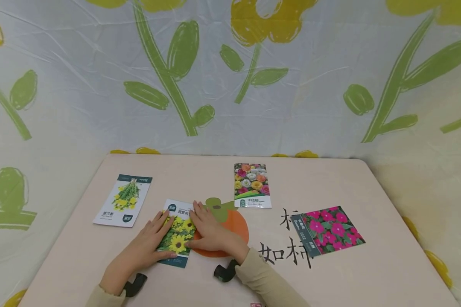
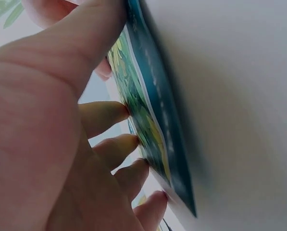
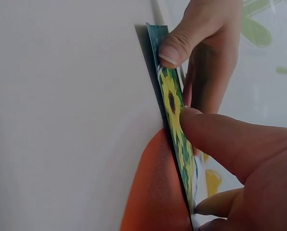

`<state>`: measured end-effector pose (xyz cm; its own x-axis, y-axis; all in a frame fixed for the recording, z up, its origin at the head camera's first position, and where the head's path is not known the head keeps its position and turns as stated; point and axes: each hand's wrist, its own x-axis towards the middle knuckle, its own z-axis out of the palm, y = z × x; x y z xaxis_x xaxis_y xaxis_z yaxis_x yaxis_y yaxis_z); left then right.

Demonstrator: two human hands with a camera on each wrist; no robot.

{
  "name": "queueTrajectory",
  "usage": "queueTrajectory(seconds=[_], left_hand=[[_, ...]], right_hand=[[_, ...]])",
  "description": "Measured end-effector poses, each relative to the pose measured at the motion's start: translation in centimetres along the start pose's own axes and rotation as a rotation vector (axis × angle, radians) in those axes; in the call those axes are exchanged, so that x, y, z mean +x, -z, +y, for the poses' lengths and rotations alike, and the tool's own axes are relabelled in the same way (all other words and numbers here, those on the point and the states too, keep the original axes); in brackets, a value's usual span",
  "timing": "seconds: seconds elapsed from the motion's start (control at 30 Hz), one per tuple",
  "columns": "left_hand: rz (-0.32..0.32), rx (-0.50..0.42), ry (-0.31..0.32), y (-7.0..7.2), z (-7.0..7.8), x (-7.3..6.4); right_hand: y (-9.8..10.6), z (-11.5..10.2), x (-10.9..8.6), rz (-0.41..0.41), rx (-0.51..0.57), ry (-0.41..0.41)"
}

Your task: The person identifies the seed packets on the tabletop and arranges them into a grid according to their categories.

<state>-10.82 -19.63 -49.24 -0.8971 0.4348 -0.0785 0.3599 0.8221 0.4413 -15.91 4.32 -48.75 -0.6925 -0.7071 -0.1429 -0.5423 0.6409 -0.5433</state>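
Note:
A seed packet point(image 1: 178, 238) with yellow sunflowers and a dark teal end strip lies flat on the pink table mat, partly over a printed orange persimmon. My left hand point(image 1: 146, 245) rests on its left side, fingers extended; in the left wrist view the fingertips touch the packet point(image 2: 148, 115) and the thumb lies across its teal end. On the right side, my right hand point(image 1: 213, 232) presses down with straight fingers near the top, its thumb touching the printed flowers, as the right wrist view shows. The fingers hide part of the packet's edges and title.
A white packet with yellow flowers point(image 1: 124, 200) lies at the left. Behind, right of centre, sits a packet of multicoloured blooms point(image 1: 252, 185). A magenta flower packet point(image 1: 328, 230) lies tilted at the right, over printed characters. A flower-patterned cloth point(image 1: 292, 106) hangs behind the table.

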Motion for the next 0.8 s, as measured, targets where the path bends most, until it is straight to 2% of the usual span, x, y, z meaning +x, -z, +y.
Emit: queueTrajectory(seconds=[0.37,0.6,0.7,0.8], left_hand=[[0.009,0.013,0.009,-0.2,0.6,0.4],[0.004,0.016,0.024,0.1,1.1,0.7],[-0.020,0.004,0.038,0.2,0.9,0.9],[-0.025,-0.018,0.023,0.5,0.3,1.2]], right_hand=[[-0.3,0.1,-0.1,-0.008,0.003,-0.020],[-0.4,0.7,0.1,-0.001,0.000,0.003],[-0.4,0.9,0.2,0.005,0.003,0.014],[-0.2,0.9,0.2,0.008,-0.001,0.024]])
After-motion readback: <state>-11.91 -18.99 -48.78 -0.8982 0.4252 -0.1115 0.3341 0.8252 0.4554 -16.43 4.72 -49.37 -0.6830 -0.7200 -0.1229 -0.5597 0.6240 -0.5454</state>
